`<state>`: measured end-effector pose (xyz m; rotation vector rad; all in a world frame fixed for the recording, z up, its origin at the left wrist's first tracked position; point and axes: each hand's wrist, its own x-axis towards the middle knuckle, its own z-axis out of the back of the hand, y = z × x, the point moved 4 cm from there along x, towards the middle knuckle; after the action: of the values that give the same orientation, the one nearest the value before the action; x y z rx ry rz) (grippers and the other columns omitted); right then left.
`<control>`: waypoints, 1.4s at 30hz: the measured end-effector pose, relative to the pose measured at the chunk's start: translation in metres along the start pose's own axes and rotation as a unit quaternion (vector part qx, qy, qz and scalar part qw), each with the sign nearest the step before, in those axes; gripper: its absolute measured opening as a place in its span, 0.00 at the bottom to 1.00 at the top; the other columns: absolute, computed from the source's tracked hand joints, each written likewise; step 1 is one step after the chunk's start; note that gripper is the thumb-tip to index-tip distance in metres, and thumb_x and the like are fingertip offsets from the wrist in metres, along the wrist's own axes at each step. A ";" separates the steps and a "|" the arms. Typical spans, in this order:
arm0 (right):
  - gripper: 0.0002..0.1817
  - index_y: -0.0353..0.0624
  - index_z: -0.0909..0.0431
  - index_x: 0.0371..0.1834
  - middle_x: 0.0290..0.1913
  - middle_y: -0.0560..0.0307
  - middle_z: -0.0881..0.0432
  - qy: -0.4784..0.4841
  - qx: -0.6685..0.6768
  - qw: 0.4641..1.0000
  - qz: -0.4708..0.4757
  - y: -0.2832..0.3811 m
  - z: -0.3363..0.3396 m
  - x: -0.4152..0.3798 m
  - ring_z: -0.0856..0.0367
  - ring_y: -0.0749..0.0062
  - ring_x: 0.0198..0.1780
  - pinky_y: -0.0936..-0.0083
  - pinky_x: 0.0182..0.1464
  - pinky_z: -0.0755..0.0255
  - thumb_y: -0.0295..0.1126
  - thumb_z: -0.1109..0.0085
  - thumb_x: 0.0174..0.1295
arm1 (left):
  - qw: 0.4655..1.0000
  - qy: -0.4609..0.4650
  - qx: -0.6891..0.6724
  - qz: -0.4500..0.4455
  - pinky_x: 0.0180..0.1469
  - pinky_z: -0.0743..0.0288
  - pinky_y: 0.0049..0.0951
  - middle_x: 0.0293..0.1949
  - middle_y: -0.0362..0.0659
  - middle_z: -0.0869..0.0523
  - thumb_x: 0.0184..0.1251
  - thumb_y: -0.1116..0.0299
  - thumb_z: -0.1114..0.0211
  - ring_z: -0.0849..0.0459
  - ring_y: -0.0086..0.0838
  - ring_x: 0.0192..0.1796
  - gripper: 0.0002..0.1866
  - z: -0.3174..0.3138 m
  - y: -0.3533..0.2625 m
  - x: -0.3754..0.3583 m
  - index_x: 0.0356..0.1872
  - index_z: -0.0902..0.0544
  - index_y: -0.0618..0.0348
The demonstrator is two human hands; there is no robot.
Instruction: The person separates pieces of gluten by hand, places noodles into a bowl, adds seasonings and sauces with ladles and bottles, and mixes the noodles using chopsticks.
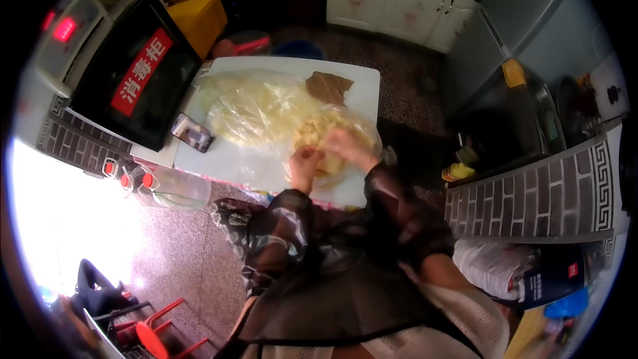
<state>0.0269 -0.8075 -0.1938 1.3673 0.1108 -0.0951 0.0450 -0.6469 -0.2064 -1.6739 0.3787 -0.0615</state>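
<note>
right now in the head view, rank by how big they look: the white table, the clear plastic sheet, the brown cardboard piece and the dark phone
1. white rectangular table, largest
2. clear crinkled plastic sheet spread on it
3. and 4. brown cardboard piece and dark phone: these look much alike, and the fisheye lens warps them, so I won't rank them.

white table (359, 86), pale yellow dough (319, 129), brown cardboard (327, 86), black sheer sleeves (392, 206)

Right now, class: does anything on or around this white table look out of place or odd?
Yes. A phone lies at the table edge beside the plastic sheet where both hands work pale food pieces. Clear jugs stand on the floor alongside.
</note>
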 end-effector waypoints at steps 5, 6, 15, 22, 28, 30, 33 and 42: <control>0.08 0.42 0.26 0.37 0.26 0.64 0.25 -0.138 0.140 0.981 -0.003 0.034 0.023 -0.020 0.30 0.84 0.22 0.85 0.22 0.37 0.31 0.41 0.57 | 0.998 -0.040 -0.036 0.017 0.40 0.23 0.22 0.33 0.44 0.17 0.58 0.78 0.36 0.17 0.26 0.34 0.10 0.018 -0.004 0.004 0.40 0.22 0.71; 0.09 0.42 0.26 0.38 0.29 0.63 0.24 -0.057 0.088 0.994 -0.037 0.047 0.010 -0.020 0.29 0.83 0.23 0.84 0.23 0.35 0.33 0.40 0.57 | 0.999 -0.017 -0.022 0.021 0.41 0.23 0.22 0.34 0.44 0.17 0.58 0.78 0.36 0.17 0.26 0.35 0.11 0.014 -0.002 0.003 0.41 0.22 0.72; 0.20 0.43 0.26 0.46 0.35 0.57 0.21 -0.064 0.011 0.996 -0.060 0.026 0.030 -0.010 0.22 0.72 0.38 0.75 0.36 0.28 0.39 0.34 0.54 | 0.999 -0.026 -0.015 -0.026 0.35 0.24 0.22 0.29 0.42 0.15 0.56 0.76 0.36 0.18 0.23 0.31 0.09 0.026 -0.006 0.009 0.38 0.18 0.69; 0.15 0.43 0.25 0.41 0.33 0.60 0.21 0.029 -0.283 0.956 0.073 0.065 -0.014 -0.020 0.25 0.76 0.29 0.77 0.31 0.30 0.38 0.35 0.56 | 0.998 0.020 -0.065 0.015 0.39 0.24 0.22 0.32 0.44 0.17 0.60 0.77 0.38 0.18 0.26 0.34 0.10 0.008 -0.002 0.002 0.41 0.22 0.71; 0.07 0.42 0.25 0.30 0.25 0.67 0.25 -0.152 0.069 0.982 0.083 0.036 -0.004 -0.010 0.28 0.82 0.23 0.80 0.26 0.31 0.33 0.38 0.57 | 0.978 0.001 -0.192 0.079 0.43 0.22 0.24 0.34 0.44 0.19 0.63 0.76 0.40 0.19 0.27 0.35 0.08 -0.003 -0.001 -0.001 0.40 0.22 0.70; 0.07 0.42 0.25 0.30 0.25 0.67 0.25 -0.197 0.042 0.976 0.079 0.033 0.003 -0.008 0.28 0.83 0.23 0.80 0.26 0.32 0.32 0.38 0.56 | 0.979 0.002 -0.191 0.067 0.43 0.22 0.24 0.34 0.44 0.19 0.63 0.76 0.40 0.18 0.28 0.35 0.08 -0.003 -0.003 0.003 0.41 0.23 0.70; 0.06 0.44 0.25 0.33 0.24 0.68 0.26 -0.214 0.114 0.969 0.050 0.012 0.018 -0.003 0.29 0.85 0.23 0.83 0.25 0.34 0.32 0.39 0.58 | 0.990 0.016 -0.133 0.033 0.45 0.22 0.26 0.35 0.45 0.19 0.62 0.76 0.38 0.18 0.29 0.37 0.10 0.016 0.002 0.014 0.43 0.23 0.70; 0.10 0.43 0.27 0.32 0.26 0.65 0.26 0.011 0.052 0.997 0.050 0.000 -0.022 0.005 0.28 0.84 0.26 0.83 0.28 0.33 0.36 0.37 0.58 | 0.994 0.080 -0.072 0.029 0.44 0.21 0.26 0.38 0.43 0.16 0.59 0.74 0.35 0.17 0.26 0.39 0.13 0.010 0.006 0.006 0.45 0.20 0.65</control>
<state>0.0316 -0.7859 -0.1993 1.4756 0.0558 -0.0026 0.0518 -0.6397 -0.2145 -1.8049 0.5630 -0.1293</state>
